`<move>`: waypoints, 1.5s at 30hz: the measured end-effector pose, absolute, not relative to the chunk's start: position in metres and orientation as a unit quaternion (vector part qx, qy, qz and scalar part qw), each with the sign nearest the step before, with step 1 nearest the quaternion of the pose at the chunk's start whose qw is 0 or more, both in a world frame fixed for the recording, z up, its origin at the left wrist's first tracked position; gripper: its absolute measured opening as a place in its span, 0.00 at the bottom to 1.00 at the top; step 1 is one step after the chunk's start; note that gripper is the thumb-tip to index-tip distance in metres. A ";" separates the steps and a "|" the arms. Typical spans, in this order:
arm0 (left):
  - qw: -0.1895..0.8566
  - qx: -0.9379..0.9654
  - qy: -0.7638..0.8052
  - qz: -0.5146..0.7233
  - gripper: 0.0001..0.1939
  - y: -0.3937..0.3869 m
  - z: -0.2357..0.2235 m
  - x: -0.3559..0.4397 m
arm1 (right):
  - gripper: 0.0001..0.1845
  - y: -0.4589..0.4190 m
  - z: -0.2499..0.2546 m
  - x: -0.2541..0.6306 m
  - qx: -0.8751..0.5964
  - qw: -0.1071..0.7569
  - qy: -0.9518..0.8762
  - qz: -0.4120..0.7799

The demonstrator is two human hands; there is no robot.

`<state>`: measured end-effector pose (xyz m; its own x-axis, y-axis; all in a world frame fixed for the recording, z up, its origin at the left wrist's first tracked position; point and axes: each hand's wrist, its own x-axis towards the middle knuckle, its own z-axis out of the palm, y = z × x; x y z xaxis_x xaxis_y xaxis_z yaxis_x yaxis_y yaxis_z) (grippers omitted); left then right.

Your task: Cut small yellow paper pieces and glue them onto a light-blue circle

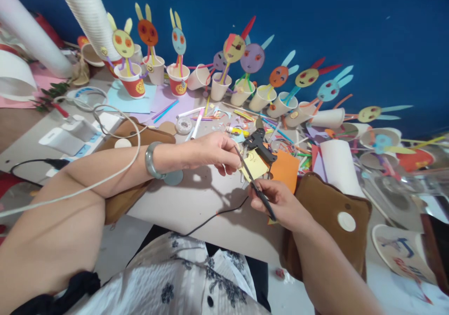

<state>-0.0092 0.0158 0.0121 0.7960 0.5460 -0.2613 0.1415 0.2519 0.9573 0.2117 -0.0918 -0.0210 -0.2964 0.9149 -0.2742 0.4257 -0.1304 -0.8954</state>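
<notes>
My left hand [222,152] is closed in a pinch, its fingertips at the edge of a piece of yellow paper [257,166] with drawn lines on it. In my right hand [280,203] is a pair of dark scissors [261,196], pointing up and away toward the left fingertips. The blades cross in front of the paper's left side and look nearly closed. Whether they touch the paper I cannot tell. Just behind lies a black glue gun [260,143], and an orange sheet [285,171] is to the right.
Paper cups with rabbit-faced figures [129,79] line the wall side. A stack of cups [87,20] leans at the back left. Brown cushions [329,221] lie at both sides. A white cable [119,175] crosses my left arm near a power strip [87,144]. Paper scraps and markers [198,123] litter the middle.
</notes>
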 end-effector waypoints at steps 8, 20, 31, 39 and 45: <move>0.739 0.591 0.288 0.143 0.03 0.016 0.013 -0.010 | 0.28 -0.088 -0.022 0.212 -0.553 0.291 -0.603 0.495; 0.737 0.563 0.332 0.171 0.06 0.022 0.007 -0.007 | 0.20 -0.084 -0.045 0.214 -0.555 0.453 -0.548 0.432; 0.722 0.594 0.314 0.161 0.03 0.015 0.001 -0.004 | 0.25 -0.088 -0.022 0.204 -0.560 0.309 -0.612 0.466; 0.716 0.610 0.284 0.186 0.03 0.017 0.003 -0.007 | 0.28 -0.090 -0.022 0.212 -0.535 0.238 -0.632 0.508; 0.714 0.615 0.281 0.183 0.03 0.015 0.006 -0.008 | 0.29 -0.089 -0.023 0.213 -0.529 0.226 -0.632 0.520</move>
